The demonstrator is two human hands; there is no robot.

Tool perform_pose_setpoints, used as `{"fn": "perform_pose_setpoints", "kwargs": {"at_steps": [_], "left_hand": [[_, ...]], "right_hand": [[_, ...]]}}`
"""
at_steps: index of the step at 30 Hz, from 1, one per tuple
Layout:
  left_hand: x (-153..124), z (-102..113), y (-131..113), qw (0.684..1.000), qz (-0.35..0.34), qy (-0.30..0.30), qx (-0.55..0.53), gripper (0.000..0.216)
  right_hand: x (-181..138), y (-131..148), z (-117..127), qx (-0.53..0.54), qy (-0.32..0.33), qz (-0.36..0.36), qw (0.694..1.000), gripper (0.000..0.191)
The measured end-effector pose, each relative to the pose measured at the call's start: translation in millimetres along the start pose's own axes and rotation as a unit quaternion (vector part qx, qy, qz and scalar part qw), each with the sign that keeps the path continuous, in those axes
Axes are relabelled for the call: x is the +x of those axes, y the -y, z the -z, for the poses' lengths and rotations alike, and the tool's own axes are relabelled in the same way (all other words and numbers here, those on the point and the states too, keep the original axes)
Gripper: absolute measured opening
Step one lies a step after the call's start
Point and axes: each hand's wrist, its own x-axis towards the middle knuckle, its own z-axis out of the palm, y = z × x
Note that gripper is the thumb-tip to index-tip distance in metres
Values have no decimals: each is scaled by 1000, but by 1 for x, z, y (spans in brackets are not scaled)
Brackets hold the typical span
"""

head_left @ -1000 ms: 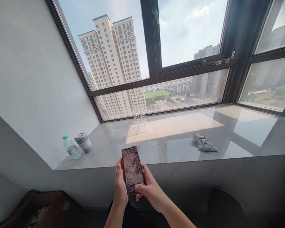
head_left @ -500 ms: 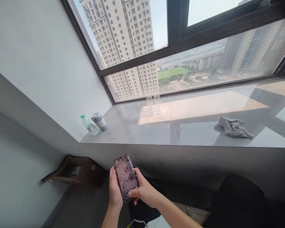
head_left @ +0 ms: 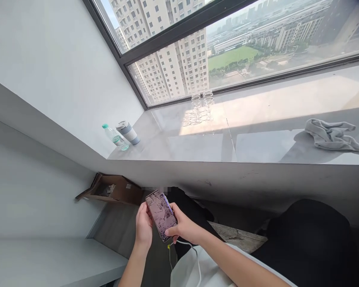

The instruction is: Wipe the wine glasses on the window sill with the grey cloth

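A smartphone (head_left: 160, 215) with a lit, pinkish screen is held tilted between my two hands, below the window sill's front edge. My right hand (head_left: 184, 227) grips its right side, the thumb lying on the lower part of the screen. Against the left edge, my left hand (head_left: 144, 226) has its fingers curled at and partly behind the phone. A white cable (head_left: 194, 251) with a yellow bit near its end hangs just below the phone; whether it is plugged in I cannot tell.
On the sill (head_left: 197, 149) stand a water bottle (head_left: 116, 138), a lidded tumbler (head_left: 128, 132) and several clear glasses (head_left: 202, 105). A crumpled grey cloth (head_left: 332, 135) lies at the right. An open cardboard box (head_left: 116, 189) is on the floor at left. My dark-clothed knee (head_left: 311, 235) is at lower right.
The view has tilted downward and shifted, so the sill sits higher and more of the cable and legs shows. Both hands still hold the phone.
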Motion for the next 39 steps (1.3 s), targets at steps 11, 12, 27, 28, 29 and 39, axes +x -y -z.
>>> {"fn": "perform_pose_setpoints", "kwargs": {"at_steps": [11, 12, 27, 28, 29, 39], "left_hand": [[2, 5, 3, 999, -3, 9, 32, 40], [2, 5, 3, 999, -1, 7, 33, 41], [3, 15, 8, 997, 17, 0, 79, 38], [3, 15, 8, 996, 18, 1, 83, 38], [3, 15, 8, 996, 19, 2, 87, 38], [1, 12, 6, 994, 19, -7, 104, 34]], "right_hand": [[1, -8, 3, -9, 0, -3, 1000, 61], [1, -9, 4, -13, -2, -4, 1000, 61], [0, -13, 7, -11, 8, -20, 1000, 63], [-1, -12, 7, -10, 10, -22, 1000, 63], [-1, -11, 7, -8, 13, -25, 1000, 63], [-3, -10, 8, 9, 17, -33, 999, 58]]}}
